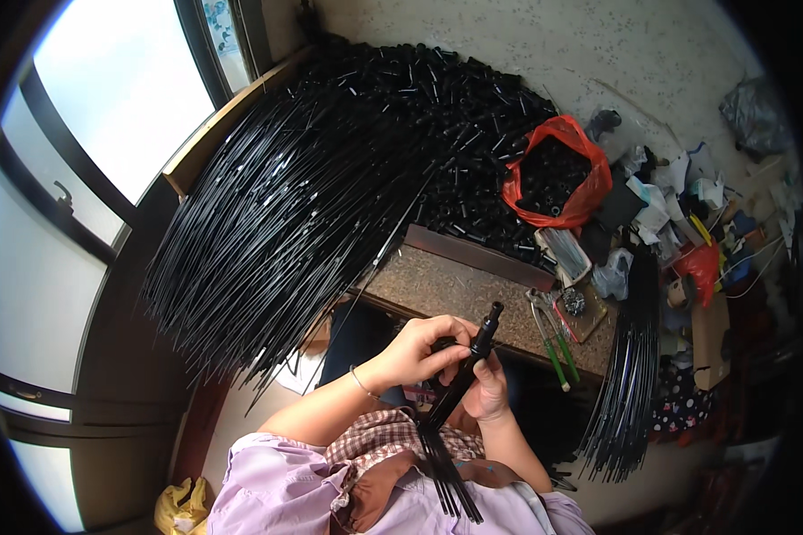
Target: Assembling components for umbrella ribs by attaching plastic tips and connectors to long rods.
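In front of my chest is a slanted black tube-like piece (488, 328) with a narrow ringed tip. Thin black rods (446, 477) fan out at its lower end over my lap. My right hand (488, 390) is closed round the piece from the right, thumb up along it. My left hand (430, 346) pinches at the collar near its upper part, with thumb and fingertips together. Whether a small part is between those left fingertips is hidden. A bracelet circles my left wrist.
A large sheaf of long black rods (268, 214) overhangs the bench (446, 278) at left. Behind lies a heap of short black fittings (455, 107), beside a red plastic bag (601, 169) of small black parts. Green-handled pliers (553, 352) rest at right, near more rods (625, 383).
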Motion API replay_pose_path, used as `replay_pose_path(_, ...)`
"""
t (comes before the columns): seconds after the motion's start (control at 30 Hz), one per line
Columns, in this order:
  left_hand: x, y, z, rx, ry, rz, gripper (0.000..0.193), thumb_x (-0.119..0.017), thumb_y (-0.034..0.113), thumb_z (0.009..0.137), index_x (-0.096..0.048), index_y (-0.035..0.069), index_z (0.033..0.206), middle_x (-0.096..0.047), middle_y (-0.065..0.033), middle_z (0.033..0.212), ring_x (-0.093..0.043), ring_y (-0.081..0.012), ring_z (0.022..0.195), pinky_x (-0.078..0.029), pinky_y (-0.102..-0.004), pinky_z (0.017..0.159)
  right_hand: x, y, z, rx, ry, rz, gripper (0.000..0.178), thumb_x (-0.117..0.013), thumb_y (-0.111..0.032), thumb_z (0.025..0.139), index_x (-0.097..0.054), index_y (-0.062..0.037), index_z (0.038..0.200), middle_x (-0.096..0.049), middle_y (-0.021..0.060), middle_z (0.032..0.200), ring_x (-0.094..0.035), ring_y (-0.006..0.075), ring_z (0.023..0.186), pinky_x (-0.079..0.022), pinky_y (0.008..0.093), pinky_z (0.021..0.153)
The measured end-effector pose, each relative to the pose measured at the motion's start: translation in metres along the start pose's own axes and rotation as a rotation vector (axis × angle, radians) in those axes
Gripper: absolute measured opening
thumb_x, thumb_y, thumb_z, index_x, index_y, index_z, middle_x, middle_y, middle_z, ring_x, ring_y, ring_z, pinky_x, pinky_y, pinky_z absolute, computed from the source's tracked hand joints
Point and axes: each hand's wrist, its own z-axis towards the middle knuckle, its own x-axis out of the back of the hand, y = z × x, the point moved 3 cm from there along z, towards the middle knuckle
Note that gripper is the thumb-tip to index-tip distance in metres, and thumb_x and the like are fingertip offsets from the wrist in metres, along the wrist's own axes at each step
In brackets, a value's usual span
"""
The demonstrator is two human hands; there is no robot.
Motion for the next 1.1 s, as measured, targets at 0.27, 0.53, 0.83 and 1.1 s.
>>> replay_pose_path(0.27, 0.006, -0.004, -0.002, 0.048, -0.131, -0.257, 0.005, -0.06, -0.001, 0.082, -0.054, -0.002, 0.084, -0.058, -0.0147, 0.099, -0.062, -0.0159, 0.067, -0.051, -0.0261, 0.06, 0.011, 0.008, -0.006, 0.012, 0.002, -0.035, 0.03, -0.062, -0.015, 0.083, -0.055, -0.0083, 0.112, -0.058, 0.0069, 0.093, -0.058, 0.02, 0.083, -0.052, 0.0367, 0.075)
replay_pose_path(0.53, 0.002, -0.006, 0.002, -0.045, -0.431, -0.528, 0.018, -0.074, 0.003, 0.068, -0.057, 0.003, 0.075, -0.062, -0.0144, 0.083, -0.058, -0.0266, 0.091, -0.038, -0.0473, 0.094, 0.003, 0.017, -0.013, -0.118, -0.3, 0.017, 0.025, -0.068, -0.007, 0.075, -0.06, -0.009, 0.098, -0.058, 0.008, 0.093, -0.059, 0.0234, 0.086, -0.048, 0.0365, 0.076)
replay_pose_path(0.83, -0.01, -0.003, 0.007, -0.042, -0.252, -0.342, 0.118, -0.072, 0.063, 0.057, -0.013, 0.008, 0.143, -0.025, -0.0144, 0.143, -0.03, -0.0255, 0.129, -0.022, -0.0432, 0.105, 0.049, -0.001, -0.004, 0.476, 0.5, -0.293, 0.02, -0.059, -0.017, 0.087, -0.054, -0.0058, 0.104, -0.058, 0.0029, 0.09, -0.052, 0.011, 0.081, -0.042, 0.0258, 0.076)
replay_pose_path(1.1, -0.017, 0.021, 0.011, -0.073, 0.077, 0.225, 0.03, -0.076, 0.008, 0.069, -0.061, 0.0, 0.094, -0.062, -0.0027, 0.082, -0.057, -0.0083, 0.074, -0.047, -0.0235, 0.067, -0.014, -0.013, -0.007, 0.606, 0.286, -0.723, 0.017, -0.062, -0.004, 0.083, -0.06, -0.0007, 0.099, -0.06, 0.003, 0.097, -0.054, 0.0098, 0.09, -0.044, 0.0244, 0.079)
